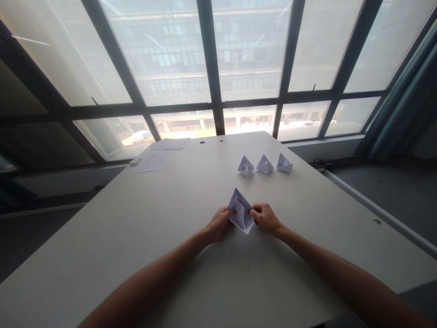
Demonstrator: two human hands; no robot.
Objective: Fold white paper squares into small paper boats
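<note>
1. Paper boat [241, 210], folded from white paper: I see it from the head camera near the middle of the scene, held between two bare hands above the near half of the table. It is tilted, one point aimed far and another near, with its inner folds facing me.
2. Left hand [219, 224]: closed in a grip on the boat's left corner, the thumb lying over the front.
3. Right hand [266, 218]: pinching the boat's right corner, thumb against the paper, the other fingers curled. Both bare forearms reach in from the near edge.
4. Beyond the hands, slightly right, three more boats stand upright in a row, near one another: a left boat [246, 166], a middle boat [265, 164] and a right boat [284, 163].
5. White paper sheets [153, 161] lie flat and overlapping at the far left of the table.
6. White table [136, 237]: broad, stretching away to large dark-framed windows [251, 50], bright with daylight, a building [170, 45] hazy behind them.
7. Blue curtain [396, 100]: hanging at the far right.
</note>
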